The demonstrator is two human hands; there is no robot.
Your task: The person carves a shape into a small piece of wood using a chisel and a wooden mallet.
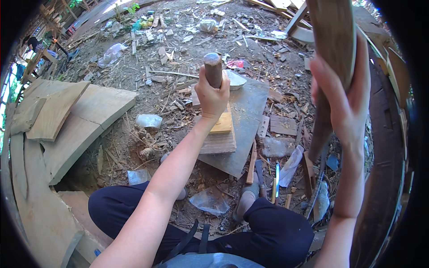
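My left hand (213, 98) is wrapped round a dark upright cylindrical handle with a shiny rounded metal top (212, 76), likely a hand tool; its lower end is hidden by the hand. Beneath it lie a small yellowish wood block (221, 127) and a paler, wider board (216, 145), stacked on a grey flat sheet (246, 147). A pale curved object (237, 80) sits just behind the hand. High at the right, my right hand (342, 102) grips a thick, dark wooden club (330, 35), held raised apart from the block.
Large rough boards (85, 111) fill the left side. Wood scraps, plastic litter (210, 201) and dirt surround the sheet. My feet are near it. A dark beam (386, 156) runs along the right. A partly visible person (38, 49) is at the far left.
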